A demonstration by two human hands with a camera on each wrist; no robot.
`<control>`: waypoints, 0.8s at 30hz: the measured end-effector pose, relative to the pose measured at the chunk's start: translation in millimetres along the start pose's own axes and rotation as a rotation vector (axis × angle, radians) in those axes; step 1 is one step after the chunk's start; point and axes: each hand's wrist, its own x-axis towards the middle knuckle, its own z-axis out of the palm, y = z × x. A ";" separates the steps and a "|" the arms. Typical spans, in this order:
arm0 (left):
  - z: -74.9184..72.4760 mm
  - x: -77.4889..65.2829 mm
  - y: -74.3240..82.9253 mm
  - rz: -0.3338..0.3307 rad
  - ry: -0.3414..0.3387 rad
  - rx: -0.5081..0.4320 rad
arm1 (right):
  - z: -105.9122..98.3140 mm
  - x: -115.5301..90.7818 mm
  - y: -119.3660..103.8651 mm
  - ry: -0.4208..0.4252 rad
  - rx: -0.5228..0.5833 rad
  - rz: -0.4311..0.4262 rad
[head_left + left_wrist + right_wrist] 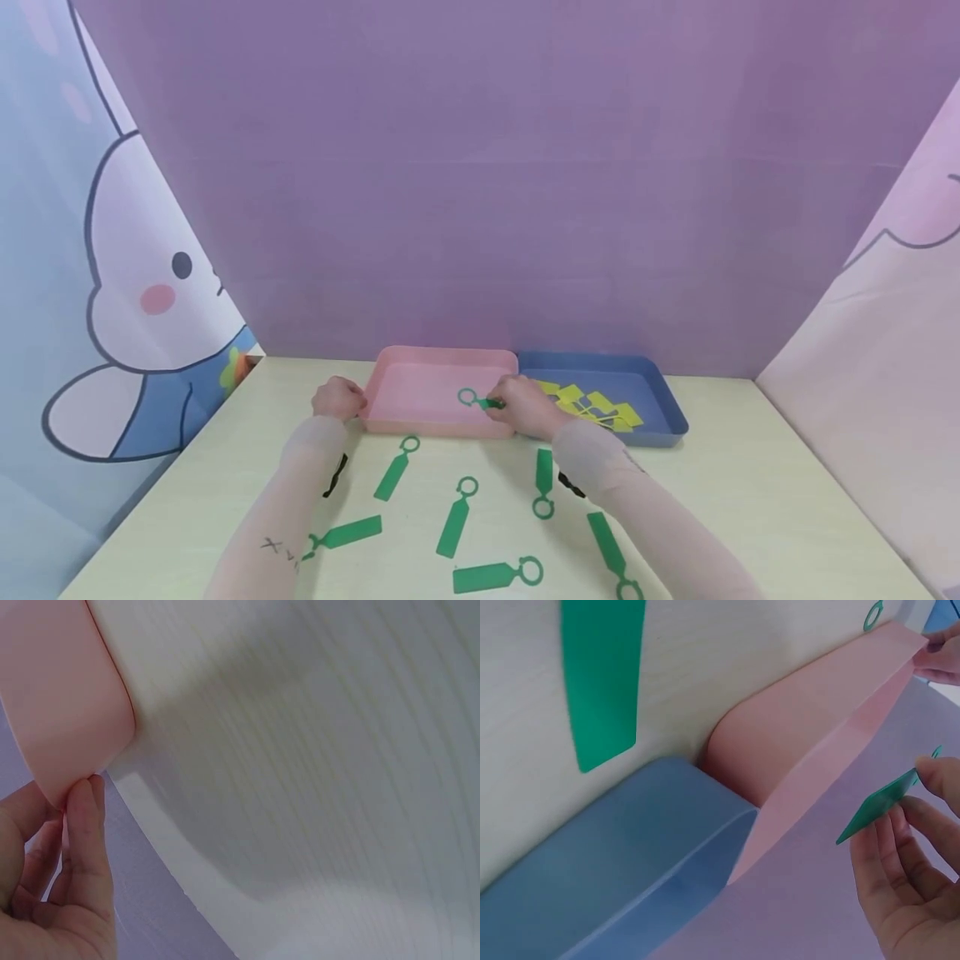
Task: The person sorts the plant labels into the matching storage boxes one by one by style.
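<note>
My right hand pinches a green tag with a ring at one end, between thumb and fingers. In the head view the tag's ring points left, over the right part of the pink tray. At the tray's left end, my left hand grips its rim; the left wrist view shows the thumb and fingers pinching the pink wall at a corner. Several more green tags lie spread on the table in front of the trays, among them one tag near the middle.
A blue tray stands against the pink tray's right end and holds several yellow flag-shaped pieces. Behind both trays rises a purple backdrop. Printed cloths hang at both sides of the pale table.
</note>
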 end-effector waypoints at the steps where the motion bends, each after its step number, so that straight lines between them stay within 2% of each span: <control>1: -0.4 -0.1 0.3 0.001 -0.004 -0.002 | 1.4 2.1 0.6 0.003 0.004 -0.003; 6: -0.6 0.3 0.5 -0.008 -0.008 -0.008 | 9.5 13.1 5.1 0.023 0.013 0.009; 13: 0.3 -0.1 2.7 -0.003 -0.013 -0.018 | 17.3 24.6 13.7 0.025 0.006 0.068; 24: 1.4 2.6 -1.0 -0.015 0.005 -0.028 | 33.3 34.1 27.9 0.053 -0.007 0.069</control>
